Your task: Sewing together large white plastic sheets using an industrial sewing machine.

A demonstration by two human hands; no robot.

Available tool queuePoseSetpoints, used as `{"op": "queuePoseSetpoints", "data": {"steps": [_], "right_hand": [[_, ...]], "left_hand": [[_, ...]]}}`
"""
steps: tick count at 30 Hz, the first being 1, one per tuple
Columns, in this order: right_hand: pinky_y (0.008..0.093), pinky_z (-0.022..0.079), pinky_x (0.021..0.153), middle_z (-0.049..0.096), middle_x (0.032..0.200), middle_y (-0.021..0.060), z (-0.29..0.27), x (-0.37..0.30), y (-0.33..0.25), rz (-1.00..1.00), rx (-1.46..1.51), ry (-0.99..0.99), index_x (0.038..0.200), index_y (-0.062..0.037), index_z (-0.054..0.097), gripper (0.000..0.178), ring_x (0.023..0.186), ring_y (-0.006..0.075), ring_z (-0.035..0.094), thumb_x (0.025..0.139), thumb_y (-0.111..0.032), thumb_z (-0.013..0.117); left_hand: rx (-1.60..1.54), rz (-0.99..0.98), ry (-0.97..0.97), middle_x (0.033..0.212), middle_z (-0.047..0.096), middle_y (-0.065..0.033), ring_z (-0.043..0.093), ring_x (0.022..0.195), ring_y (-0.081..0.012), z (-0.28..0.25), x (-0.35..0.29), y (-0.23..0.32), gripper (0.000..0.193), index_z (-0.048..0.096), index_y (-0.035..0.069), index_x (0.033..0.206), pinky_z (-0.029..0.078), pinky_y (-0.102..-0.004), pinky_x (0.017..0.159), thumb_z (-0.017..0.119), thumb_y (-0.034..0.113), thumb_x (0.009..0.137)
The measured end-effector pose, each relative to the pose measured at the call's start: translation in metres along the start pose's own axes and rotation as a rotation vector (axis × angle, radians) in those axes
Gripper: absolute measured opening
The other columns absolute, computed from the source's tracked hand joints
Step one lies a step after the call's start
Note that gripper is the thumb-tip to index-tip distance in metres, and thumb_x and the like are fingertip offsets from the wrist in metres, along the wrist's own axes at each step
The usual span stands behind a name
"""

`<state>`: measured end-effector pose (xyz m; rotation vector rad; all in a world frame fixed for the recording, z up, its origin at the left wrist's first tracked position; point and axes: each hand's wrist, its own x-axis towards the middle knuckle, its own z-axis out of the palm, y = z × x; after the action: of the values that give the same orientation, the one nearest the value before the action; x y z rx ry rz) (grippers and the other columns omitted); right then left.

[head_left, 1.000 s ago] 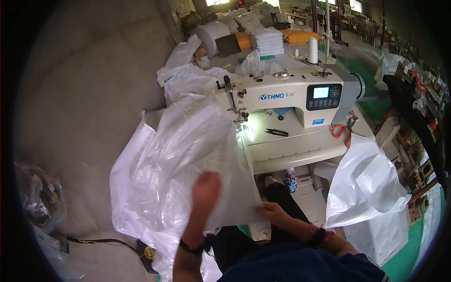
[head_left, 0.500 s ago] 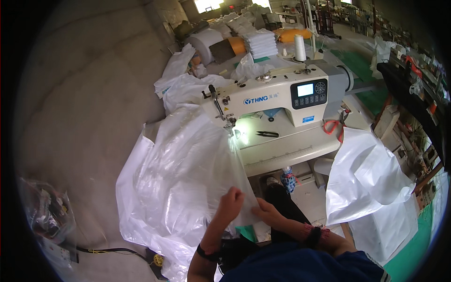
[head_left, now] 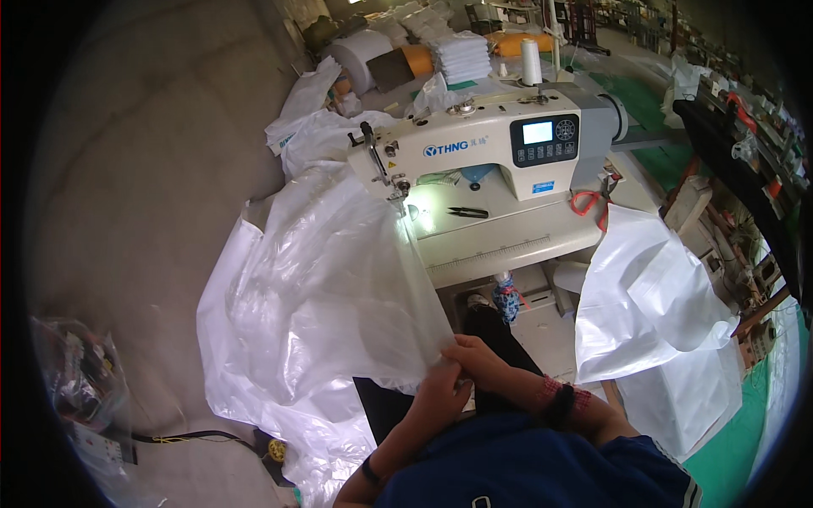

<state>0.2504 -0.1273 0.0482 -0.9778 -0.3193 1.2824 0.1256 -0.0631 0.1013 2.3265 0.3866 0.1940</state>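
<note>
A large white translucent plastic sheet hangs off the left of the sewing machine. Its right edge runs from under the lit needle area down to my hands. Fingers closed, my right hand grips the sheet's near corner. Just below and touching it, my left hand is closed on the same edge; its fingertips are slightly blurred. Black thread snips lie on the machine bed, to the right of the needle. Red-handled scissors rest at the bed's right end.
More white sheeting drapes off the table's right side. A white thread cone stands behind the machine. Folded white stacks and a large roll lie farther back. On the left floor sits a clear bag near a black cable.
My left hand has come down and to the right to meet my right hand at the sheet's edge. The sheet's near edge is gathered there. The whole view has shifted slightly.
</note>
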Motion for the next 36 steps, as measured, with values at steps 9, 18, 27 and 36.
{"op": "queuePoseSetpoints", "data": {"steps": [9, 18, 27, 36], "right_hand": [[0.0297, 0.054, 0.076, 0.061, 0.102, 0.0121, 0.038, -0.04, -0.034, -0.188, -0.158, 0.075, 0.124, 0.0046, 0.047, 0.034, 0.089, 0.0194, 0.065, 0.097, -0.015, 0.041], [0.0467, 0.049, 0.06, 0.059, 0.068, 0.0236, 0.009, -0.004, 0.034, -0.534, -1.111, 0.274, 0.139, -0.0042, 0.037, 0.05, 0.063, 0.0401, 0.061, 0.091, -0.014, 0.049], [0.0475, 0.048, 0.056, 0.061, 0.067, 0.02, 0.02, 0.059, 0.022, -0.578, -1.282, 0.333, 0.137, -0.0055, 0.041, 0.053, 0.056, 0.0371, 0.061, 0.087, -0.015, 0.053], [0.0431, 0.048, 0.05, 0.06, 0.059, 0.0137, 0.02, 0.1, -0.02, -0.741, -1.543, 0.429, 0.126, -0.0008, 0.048, 0.044, 0.052, 0.0322, 0.062, 0.086, -0.016, 0.056]], "left_hand": [[0.808, -0.086, 0.606, 0.096, 0.063, -0.0064, 0.056, 0.099, -0.028, -0.007, -0.028, -0.156, 0.052, 0.054, 0.009, 0.122, 0.03, -0.0524, 0.101, 0.067, 0.02, 0.072], [0.973, -0.162, 1.153, 0.073, 0.053, -0.0094, 0.048, 0.074, -0.0301, -0.126, -0.09, -0.17, 0.028, 0.064, 0.006, 0.095, 0.039, -0.0433, 0.075, 0.056, 0.0, 0.07], [0.47, -0.32, 1.177, 0.095, 0.066, -0.0165, 0.064, 0.085, -0.0367, -0.151, -0.062, -0.209, 0.028, 0.058, 0.004, 0.108, 0.051, -0.0408, 0.073, 0.049, -0.006, 0.083], [0.479, -0.315, 0.854, 0.139, 0.035, -0.033, 0.028, 0.132, -0.0488, -0.171, 0.008, -0.228, 0.078, 0.031, 0.009, 0.144, 0.025, -0.0481, 0.111, 0.063, 0.0, 0.073]]}}
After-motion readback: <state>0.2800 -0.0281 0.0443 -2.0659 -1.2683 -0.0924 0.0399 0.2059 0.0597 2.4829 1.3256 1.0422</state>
